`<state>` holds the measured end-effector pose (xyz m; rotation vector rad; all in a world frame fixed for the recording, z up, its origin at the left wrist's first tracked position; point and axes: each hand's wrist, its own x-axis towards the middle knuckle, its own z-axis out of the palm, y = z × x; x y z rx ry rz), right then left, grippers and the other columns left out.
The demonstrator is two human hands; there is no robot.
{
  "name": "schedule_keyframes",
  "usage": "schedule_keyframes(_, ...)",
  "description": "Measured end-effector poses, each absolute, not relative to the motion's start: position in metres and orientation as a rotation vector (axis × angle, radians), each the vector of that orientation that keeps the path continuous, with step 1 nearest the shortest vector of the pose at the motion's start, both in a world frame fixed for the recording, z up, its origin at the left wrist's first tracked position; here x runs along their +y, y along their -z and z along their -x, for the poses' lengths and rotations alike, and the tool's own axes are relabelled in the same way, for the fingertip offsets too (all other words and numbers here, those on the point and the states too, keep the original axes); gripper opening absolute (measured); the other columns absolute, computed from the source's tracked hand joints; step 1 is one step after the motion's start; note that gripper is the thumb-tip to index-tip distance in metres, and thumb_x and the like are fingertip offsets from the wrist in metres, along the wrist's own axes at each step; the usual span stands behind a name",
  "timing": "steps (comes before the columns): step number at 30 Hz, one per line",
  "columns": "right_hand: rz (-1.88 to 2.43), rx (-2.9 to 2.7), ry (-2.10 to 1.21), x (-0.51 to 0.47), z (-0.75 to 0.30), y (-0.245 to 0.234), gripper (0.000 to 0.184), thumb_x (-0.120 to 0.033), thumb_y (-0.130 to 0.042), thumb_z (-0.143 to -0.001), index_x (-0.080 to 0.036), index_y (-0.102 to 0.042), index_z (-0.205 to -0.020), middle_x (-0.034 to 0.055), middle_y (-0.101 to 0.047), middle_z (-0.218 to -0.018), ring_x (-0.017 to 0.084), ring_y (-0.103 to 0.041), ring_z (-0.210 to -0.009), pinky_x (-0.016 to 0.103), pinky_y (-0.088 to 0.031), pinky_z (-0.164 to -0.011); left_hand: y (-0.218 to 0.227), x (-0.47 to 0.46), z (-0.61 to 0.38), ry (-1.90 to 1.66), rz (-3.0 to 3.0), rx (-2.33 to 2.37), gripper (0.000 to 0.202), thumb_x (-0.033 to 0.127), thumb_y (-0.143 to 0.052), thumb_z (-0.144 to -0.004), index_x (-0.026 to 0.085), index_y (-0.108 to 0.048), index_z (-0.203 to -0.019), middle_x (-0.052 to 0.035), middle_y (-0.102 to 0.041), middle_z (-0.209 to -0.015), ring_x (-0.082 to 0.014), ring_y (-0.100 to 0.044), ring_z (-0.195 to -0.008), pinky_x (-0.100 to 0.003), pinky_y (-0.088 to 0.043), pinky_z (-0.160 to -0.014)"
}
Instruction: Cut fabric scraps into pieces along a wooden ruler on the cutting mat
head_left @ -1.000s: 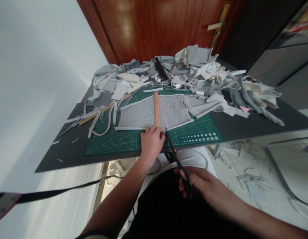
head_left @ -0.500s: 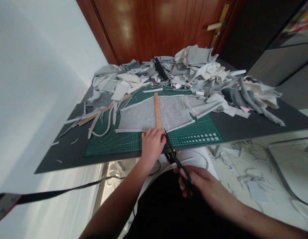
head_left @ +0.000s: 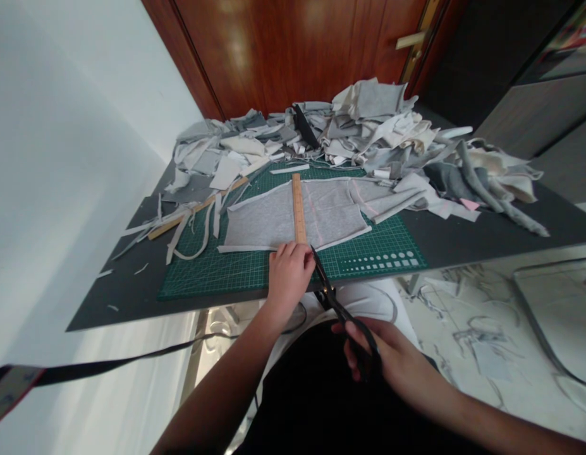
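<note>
A grey fabric piece lies flat on the green cutting mat. A wooden ruler rests lengthwise across the fabric. My left hand has its fingers curled at the ruler's near end and the fabric's near edge. My right hand is closed round the handles of black scissors, below the table edge. The blade tips point at the fabric's near edge, right beside my left hand.
A large heap of grey and cream fabric scraps covers the back and right of the dark table. A second wooden ruler and loose strips lie at the left. A brown door stands behind. Scraps litter the floor at right.
My right hand has shifted slightly right and down with the scissors, tilting the blades. My left hand and the ruler have stayed in place.
</note>
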<state>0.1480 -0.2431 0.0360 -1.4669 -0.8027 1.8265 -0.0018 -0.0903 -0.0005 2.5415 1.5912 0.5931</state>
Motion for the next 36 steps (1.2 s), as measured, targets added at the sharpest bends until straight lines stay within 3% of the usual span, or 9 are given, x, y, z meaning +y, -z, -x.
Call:
schedule_keyframes(17, 1.457, -0.88, -1.73, -0.237, -0.137, -0.021, 0.062, -0.081, -0.058, -0.078, -0.02, -0.052, -0.082, -0.0036, -0.052, -0.064, 0.011, -0.052, -0.054, 0.027, -0.043, -0.054, 0.001, -0.092, 0.004, -0.541, -2.545, 1.613, 0.006, 0.022, -0.059, -0.096, 0.023, -0.064, -0.094, -0.0039, -0.069, -0.098, -0.0254, -0.06, -0.101, -0.039, -0.04, -0.083)
schedule_keyframes(24, 1.465, -0.838, -1.755, -0.235, -0.134, -0.024, 0.063, -0.083, -0.06, -0.073, -0.021, -0.049, -0.082, -0.0048, -0.052, -0.062, 0.012, -0.051, -0.054, 0.028, -0.044, -0.055, -0.003, -0.097, 0.002, -0.477, -2.533, 1.733, 0.015, 0.025, -0.063, -0.089, 0.026, -0.064, -0.104, -0.0077, -0.065, -0.108, -0.0299, -0.056, -0.109, -0.042, -0.042, -0.085)
schedule_keyframes(29, 1.481, -0.828, -1.746, -0.233, -0.13, -0.022, 0.059, -0.079, -0.061, -0.075, -0.022, -0.048, -0.083, -0.0055, -0.052, -0.061, 0.011, -0.052, -0.053, 0.027, -0.043, -0.054, -0.003, -0.096, 0.002, -0.444, -2.567, 1.742, 0.01, 0.032, -0.059, -0.096, 0.027, -0.066, -0.101, -0.0066, -0.064, -0.104, -0.0296, -0.055, -0.105, -0.041, -0.041, -0.081)
schedule_keyframes(36, 1.486, -0.797, -1.73, -0.233, -0.128, -0.019, 0.054, -0.073, -0.064, -0.078, -0.022, -0.048, -0.084, -0.0063, -0.051, -0.061, 0.011, -0.05, -0.051, 0.026, -0.042, -0.054, 0.001, -0.095, 0.003, -0.463, -2.596, 1.687, 0.011, 0.029, -0.056, -0.099, 0.026, -0.066, -0.1, -0.0068, -0.064, -0.104, -0.0286, -0.056, -0.106, -0.041, -0.039, -0.082)
